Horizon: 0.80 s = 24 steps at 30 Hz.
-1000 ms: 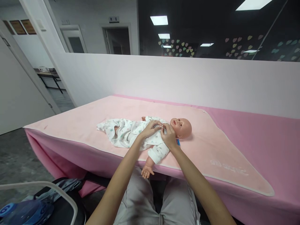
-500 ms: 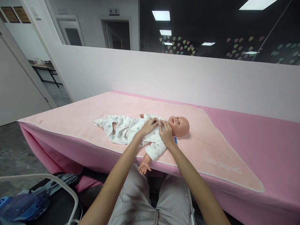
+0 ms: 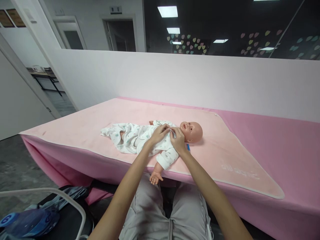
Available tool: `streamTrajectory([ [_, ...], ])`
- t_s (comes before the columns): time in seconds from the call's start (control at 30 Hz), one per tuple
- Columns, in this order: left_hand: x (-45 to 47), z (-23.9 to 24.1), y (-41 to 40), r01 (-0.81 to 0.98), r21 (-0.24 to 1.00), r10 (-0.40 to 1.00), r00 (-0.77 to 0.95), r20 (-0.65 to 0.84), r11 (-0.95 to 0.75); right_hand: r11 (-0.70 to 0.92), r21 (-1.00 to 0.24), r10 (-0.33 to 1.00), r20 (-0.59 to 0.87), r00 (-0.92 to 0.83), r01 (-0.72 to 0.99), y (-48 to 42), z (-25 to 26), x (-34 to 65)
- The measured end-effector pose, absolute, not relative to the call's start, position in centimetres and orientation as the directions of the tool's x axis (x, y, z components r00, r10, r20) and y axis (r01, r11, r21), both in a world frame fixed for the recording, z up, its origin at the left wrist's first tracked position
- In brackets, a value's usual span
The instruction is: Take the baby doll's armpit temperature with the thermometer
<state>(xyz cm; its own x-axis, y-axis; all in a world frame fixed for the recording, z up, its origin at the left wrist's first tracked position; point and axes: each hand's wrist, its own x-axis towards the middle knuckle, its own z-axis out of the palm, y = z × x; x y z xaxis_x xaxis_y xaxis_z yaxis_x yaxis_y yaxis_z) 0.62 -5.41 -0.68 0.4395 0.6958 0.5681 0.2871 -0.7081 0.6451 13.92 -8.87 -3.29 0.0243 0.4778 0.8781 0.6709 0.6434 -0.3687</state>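
Observation:
A baby doll (image 3: 191, 132) lies on its back, its bare head to the right and its feet to the left. It wears white patterned baby clothes (image 3: 130, 135) with long sleeves. My left hand (image 3: 160, 132) rests on the doll's upper chest, fingers pinched at the neck of the garment. Close beside it, my right hand (image 3: 177, 137) pinches the garment's edge or a tie just below the doll's chin. What exactly lies between the fingertips is small and partly hidden. One doll hand (image 3: 156, 177) hangs over the table's near edge.
A peach mat (image 3: 212, 160) covers part of the pink-clothed table (image 3: 287, 156). By my right wrist lies a small blue object (image 3: 188, 147). A white wall (image 3: 175, 80) stands behind. At the lower left, a chair holds a blue-tinted bottle (image 3: 32, 220).
The camera view has shifted slightly. Both hands stay at the doll's neck, with only small finger movements; a pale strip seen between the fingertips earlier shows less now.

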Motion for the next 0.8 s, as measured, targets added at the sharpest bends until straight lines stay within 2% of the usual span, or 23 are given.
streamTrajectory([
  [0.13, 0.49, -0.8, -5.38, 0.226, 0.68, 0.697, 0.436, 0.57, -0.697, 0.636, -0.354, 0.457, 0.889, 0.035, 0.686, -8.79, -3.46, 13.93],
  [0.47, 0.57, -0.39, -5.92, 0.32, 0.672, 0.736, 0.416, 0.533, -0.668, 0.623, -0.378, 0.487, 0.872, 0.038, 0.685, -8.9, -3.37, 13.95],
  [0.8, 0.79, -0.49, -6.19, 0.266, 0.679, 0.72, 0.4, 0.567, -0.684, 0.635, -0.347, 0.449, 0.893, 0.035, 0.691, -9.04, -3.27, 13.85],
])
